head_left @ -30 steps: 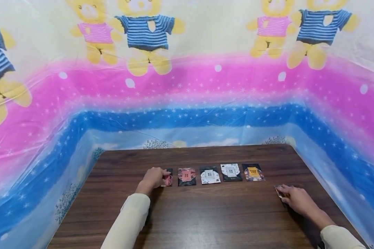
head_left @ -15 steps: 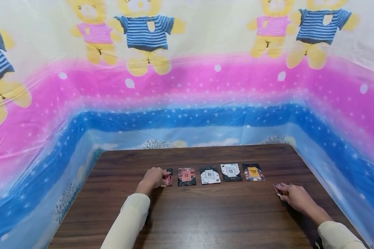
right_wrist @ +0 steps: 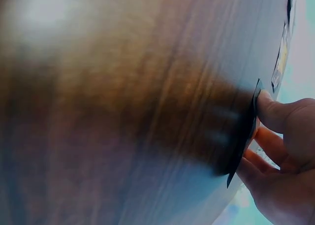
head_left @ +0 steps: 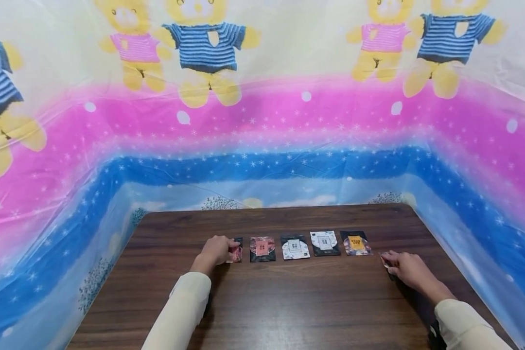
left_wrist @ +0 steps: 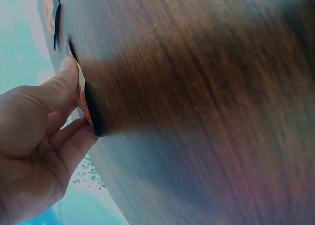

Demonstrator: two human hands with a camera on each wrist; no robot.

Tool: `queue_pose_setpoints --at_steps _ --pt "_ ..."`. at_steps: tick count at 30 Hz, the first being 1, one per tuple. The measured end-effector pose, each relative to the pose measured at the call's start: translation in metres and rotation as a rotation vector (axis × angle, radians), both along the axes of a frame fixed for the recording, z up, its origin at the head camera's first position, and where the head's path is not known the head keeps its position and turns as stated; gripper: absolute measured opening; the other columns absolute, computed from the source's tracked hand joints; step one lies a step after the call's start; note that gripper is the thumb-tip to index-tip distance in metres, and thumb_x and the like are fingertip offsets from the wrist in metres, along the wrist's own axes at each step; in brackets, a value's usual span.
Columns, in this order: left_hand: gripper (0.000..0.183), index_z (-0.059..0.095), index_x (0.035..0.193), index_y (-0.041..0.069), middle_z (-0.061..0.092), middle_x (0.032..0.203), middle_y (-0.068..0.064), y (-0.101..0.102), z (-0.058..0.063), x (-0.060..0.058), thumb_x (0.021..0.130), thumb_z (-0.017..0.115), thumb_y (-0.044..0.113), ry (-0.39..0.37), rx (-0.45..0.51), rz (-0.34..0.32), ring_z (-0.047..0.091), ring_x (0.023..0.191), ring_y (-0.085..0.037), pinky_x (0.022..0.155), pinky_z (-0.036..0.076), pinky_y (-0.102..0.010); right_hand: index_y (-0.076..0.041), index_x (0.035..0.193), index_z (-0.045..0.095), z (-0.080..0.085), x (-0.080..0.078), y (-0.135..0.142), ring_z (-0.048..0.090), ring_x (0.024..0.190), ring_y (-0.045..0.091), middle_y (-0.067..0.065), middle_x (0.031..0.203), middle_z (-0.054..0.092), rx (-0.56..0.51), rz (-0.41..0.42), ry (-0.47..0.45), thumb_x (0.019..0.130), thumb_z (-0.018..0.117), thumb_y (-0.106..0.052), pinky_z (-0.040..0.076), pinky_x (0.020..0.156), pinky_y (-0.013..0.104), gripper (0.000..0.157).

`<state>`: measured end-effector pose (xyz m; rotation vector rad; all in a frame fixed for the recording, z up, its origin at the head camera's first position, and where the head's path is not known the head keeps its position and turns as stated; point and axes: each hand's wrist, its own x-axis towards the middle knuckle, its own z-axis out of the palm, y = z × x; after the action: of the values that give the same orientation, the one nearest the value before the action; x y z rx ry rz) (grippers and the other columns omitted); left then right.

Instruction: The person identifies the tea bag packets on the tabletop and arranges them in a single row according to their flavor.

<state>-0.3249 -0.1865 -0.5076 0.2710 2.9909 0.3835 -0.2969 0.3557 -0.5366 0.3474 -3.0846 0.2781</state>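
Observation:
At the left end of a row of small flat sachets, my left hand (head_left: 216, 250) holds a black-and-red sachet (left_wrist: 84, 101) by its edges, thumb on one side and fingers on the other. It lies on the table. My right hand (head_left: 413, 270) grips another dark sachet (right_wrist: 246, 139) between thumb and fingers, at or just above the tabletop, right of the row; most of its face is hidden. Between the hands lie a red-labelled sachet (head_left: 262, 248), two black-and-white sachets, one (head_left: 295, 247) beside the other (head_left: 325, 242), and a yellow-labelled sachet (head_left: 356, 242) nearest the right hand.
The dark wood-grain table (head_left: 271, 306) has rounded far corners. A cloth curtain (head_left: 262, 121) printed with bears, pink and blue bands surrounds its back and sides.
The right hand has moved left and slightly away from me with its sachet, closer to the yellow-labelled one. The left hand and the row have stayed put.

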Motion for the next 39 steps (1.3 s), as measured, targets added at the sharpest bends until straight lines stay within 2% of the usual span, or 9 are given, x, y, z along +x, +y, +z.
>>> queue_pose_setpoints --at_steps 6,12,25,33,39 --pt "0.045 0.06 0.13 0.025 0.056 0.138 -0.011 0.0 -0.001 0.001 0.086 0.071 0.026 -0.001 0.012 0.006 0.057 0.12 -0.036 0.095 0.05 -0.046 -0.01 0.129 0.062 0.0 -0.014 -0.001 0.051 0.118 0.05 0.027 0.134 0.053 -0.031 -0.041 -0.04 0.086 0.07 -0.016 0.043 0.092 0.062 0.044" --pt "0.045 0.061 0.129 0.025 0.059 0.135 -0.011 0.001 0.0 0.001 0.085 0.072 0.026 0.009 0.008 0.012 0.058 0.117 -0.035 0.095 0.05 -0.047 -0.009 0.13 0.06 0.002 -0.024 -0.003 0.052 0.117 0.05 0.027 0.134 0.053 -0.043 -0.089 -0.056 0.087 0.069 -0.016 0.044 0.092 0.062 0.044" --pt "0.043 0.062 0.128 0.026 0.057 0.137 -0.009 0.001 0.001 0.002 0.086 0.071 0.025 0.009 0.011 0.018 0.055 0.122 -0.037 0.1 0.047 -0.049 -0.006 0.132 0.058 -0.001 -0.05 -0.006 0.048 0.123 0.048 0.027 0.136 0.051 -0.048 -0.074 -0.048 0.091 0.064 -0.015 0.039 0.098 0.062 0.042" --pt "0.047 0.061 0.13 0.025 0.059 0.136 -0.011 0.001 -0.002 0.003 0.085 0.073 0.026 -0.007 0.018 0.016 0.059 0.117 -0.033 0.093 0.052 -0.044 -0.007 0.135 0.055 -0.004 -0.058 -0.008 0.046 0.124 0.05 0.028 0.138 0.048 -0.07 -0.104 -0.088 0.091 0.064 -0.016 0.04 0.098 0.062 0.046" --pt "0.045 0.061 0.129 0.026 0.058 0.136 -0.01 0.0 0.001 0.002 0.085 0.072 0.026 0.001 0.021 0.019 0.059 0.117 -0.034 0.092 0.052 -0.044 -0.008 0.137 0.052 0.004 -0.064 -0.013 0.045 0.122 0.052 0.029 0.14 0.046 -0.082 -0.14 -0.107 0.092 0.062 -0.016 0.041 0.096 0.062 0.047"
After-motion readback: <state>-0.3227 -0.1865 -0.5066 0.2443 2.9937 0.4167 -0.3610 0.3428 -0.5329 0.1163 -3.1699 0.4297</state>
